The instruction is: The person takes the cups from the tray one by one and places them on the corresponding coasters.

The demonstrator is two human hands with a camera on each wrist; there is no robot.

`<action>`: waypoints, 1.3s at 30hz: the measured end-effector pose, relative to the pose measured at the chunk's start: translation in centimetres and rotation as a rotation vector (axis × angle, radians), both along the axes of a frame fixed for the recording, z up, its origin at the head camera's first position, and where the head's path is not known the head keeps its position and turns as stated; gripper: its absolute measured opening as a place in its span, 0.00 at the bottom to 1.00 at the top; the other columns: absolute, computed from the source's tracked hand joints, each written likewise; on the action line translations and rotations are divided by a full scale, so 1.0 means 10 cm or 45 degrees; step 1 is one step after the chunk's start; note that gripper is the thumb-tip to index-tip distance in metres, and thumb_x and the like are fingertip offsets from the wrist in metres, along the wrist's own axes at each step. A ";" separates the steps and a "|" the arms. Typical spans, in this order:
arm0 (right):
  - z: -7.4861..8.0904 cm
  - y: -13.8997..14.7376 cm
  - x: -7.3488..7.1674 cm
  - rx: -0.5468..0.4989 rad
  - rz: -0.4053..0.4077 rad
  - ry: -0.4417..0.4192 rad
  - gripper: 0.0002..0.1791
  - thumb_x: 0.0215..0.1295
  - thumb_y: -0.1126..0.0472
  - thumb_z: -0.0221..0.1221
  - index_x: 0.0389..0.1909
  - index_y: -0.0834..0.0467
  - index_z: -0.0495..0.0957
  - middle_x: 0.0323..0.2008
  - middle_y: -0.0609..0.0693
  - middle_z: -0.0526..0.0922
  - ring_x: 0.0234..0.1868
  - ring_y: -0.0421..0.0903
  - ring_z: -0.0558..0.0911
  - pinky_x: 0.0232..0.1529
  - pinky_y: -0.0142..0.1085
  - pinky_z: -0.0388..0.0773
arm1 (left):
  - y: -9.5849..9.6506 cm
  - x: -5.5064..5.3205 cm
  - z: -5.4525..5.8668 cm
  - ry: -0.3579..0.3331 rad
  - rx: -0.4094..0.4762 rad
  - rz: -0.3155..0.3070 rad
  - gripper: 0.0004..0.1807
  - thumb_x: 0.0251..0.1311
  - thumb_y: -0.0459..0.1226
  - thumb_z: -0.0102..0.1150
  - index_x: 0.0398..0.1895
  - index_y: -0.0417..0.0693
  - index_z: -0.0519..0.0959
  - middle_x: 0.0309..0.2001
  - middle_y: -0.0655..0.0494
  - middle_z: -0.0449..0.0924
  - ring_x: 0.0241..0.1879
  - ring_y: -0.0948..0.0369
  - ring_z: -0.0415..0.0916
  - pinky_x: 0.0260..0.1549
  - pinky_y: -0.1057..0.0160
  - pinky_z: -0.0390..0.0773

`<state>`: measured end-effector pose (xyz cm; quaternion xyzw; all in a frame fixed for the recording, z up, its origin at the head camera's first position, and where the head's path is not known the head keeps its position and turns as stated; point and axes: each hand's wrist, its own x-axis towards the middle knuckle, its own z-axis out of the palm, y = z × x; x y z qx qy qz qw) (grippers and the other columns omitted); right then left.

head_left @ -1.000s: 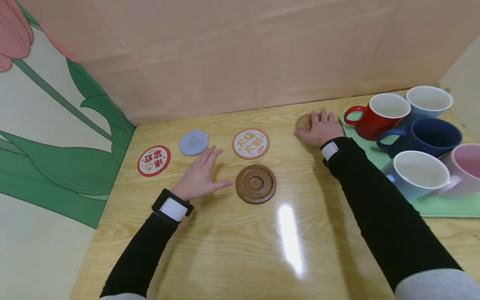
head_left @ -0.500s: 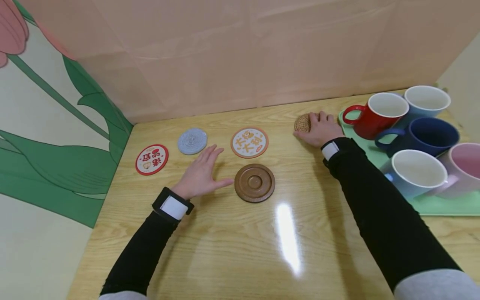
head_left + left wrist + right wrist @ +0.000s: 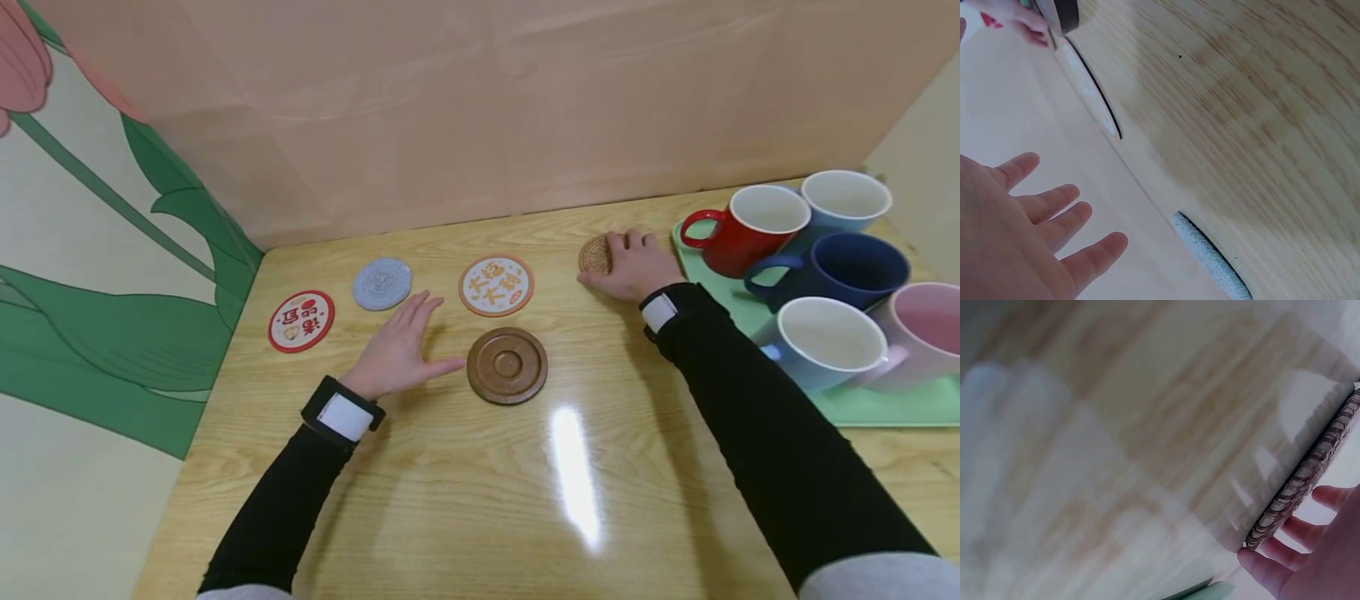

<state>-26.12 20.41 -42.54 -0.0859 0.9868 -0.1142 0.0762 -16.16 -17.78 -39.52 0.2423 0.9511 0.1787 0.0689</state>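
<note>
Sheeting (image 3: 450, 125) in pale peach spans the back, and at the left a wall mural (image 3: 75, 342) shows green leaves and a pink bloom. Before them spreads a light wood-grain counter (image 3: 450, 517), glossy enough to carry a white streak of glare. On its right sits a pale green tray (image 3: 900, 408) bearing five mugs — a red mug (image 3: 738, 250), a dark blue mug (image 3: 825, 279), a pink mug (image 3: 907, 354) and two light blue mugs (image 3: 821, 346).

Left of the tray, the right hand (image 3: 637, 267) grips a woven coaster (image 3: 596, 254) on the counter, thumb at its near edge, the other fingers (image 3: 1304, 532) bent against it. The left hand (image 3: 393, 354) has its fingers straight and spread, thumb tip just beside a brown wooden coaster (image 3: 507, 367) with ring-shaped grooves.

Beyond are an orange-rimmed coaster (image 3: 497, 286), a red-rimmed coaster (image 3: 302, 321) and a grey-blue coaster (image 3: 382, 283). Smallest is the woven one — round, tan-brown, its edge wrapped in coiled strands, its right part hidden by the hand.
</note>
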 end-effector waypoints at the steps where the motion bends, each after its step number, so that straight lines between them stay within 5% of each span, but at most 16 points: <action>1: 0.02 -0.01 0.02 0.005 0.004 -0.008 0.52 0.67 0.32 0.54 0.75 0.69 0.55 0.67 0.78 0.58 0.66 0.78 0.60 0.57 0.70 0.68 | 0.00 0.00 0.00 -0.001 0.000 0.001 0.54 0.59 0.61 0.66 0.78 0.40 0.54 0.78 0.34 0.49 0.78 0.41 0.47 0.72 0.40 0.57; 19: 0.19 -0.18 0.19 -0.003 0.099 -0.106 0.48 0.69 0.36 0.57 0.73 0.68 0.55 0.68 0.77 0.57 0.67 0.77 0.59 0.58 0.68 0.68 | 0.01 -0.01 -0.01 -0.014 -0.016 0.007 0.54 0.59 0.62 0.65 0.79 0.41 0.54 0.78 0.35 0.49 0.78 0.42 0.46 0.72 0.40 0.56; 39: 0.10 -0.18 0.15 0.021 0.089 -0.127 0.50 0.67 0.34 0.56 0.75 0.65 0.54 0.69 0.76 0.56 0.67 0.76 0.59 0.57 0.69 0.70 | -0.02 0.00 -0.03 -0.020 -0.011 0.012 0.55 0.59 0.62 0.66 0.79 0.41 0.53 0.78 0.35 0.49 0.78 0.42 0.46 0.73 0.42 0.53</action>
